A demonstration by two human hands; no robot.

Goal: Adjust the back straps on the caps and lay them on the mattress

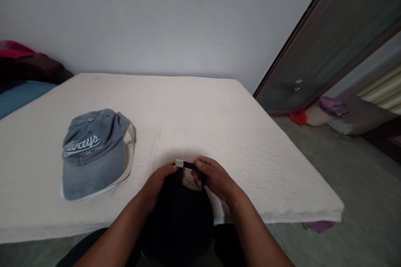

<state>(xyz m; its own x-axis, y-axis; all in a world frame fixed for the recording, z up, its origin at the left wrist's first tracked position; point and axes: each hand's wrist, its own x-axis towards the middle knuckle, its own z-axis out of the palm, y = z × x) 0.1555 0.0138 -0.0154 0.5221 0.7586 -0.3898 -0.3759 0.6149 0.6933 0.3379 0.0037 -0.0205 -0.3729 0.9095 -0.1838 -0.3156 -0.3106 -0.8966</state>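
A black cap (180,217) lies at the near edge of a white mattress (203,125), its back strap facing away from me. My left hand (158,183) pinches the strap at its small metal buckle (179,163). My right hand (213,177) grips the black strap (189,165) just right of the buckle, fingers curled round it. A grey-blue cap (94,152) with white lettering rests on the mattress to the left, apart from both hands.
A white wall stands behind the mattress. A dark-framed glass door (328,37) leans at the right, with a red item (297,117) and purple slippers (333,106) on the grey floor. Red and blue fabric (19,71) sits at far left.
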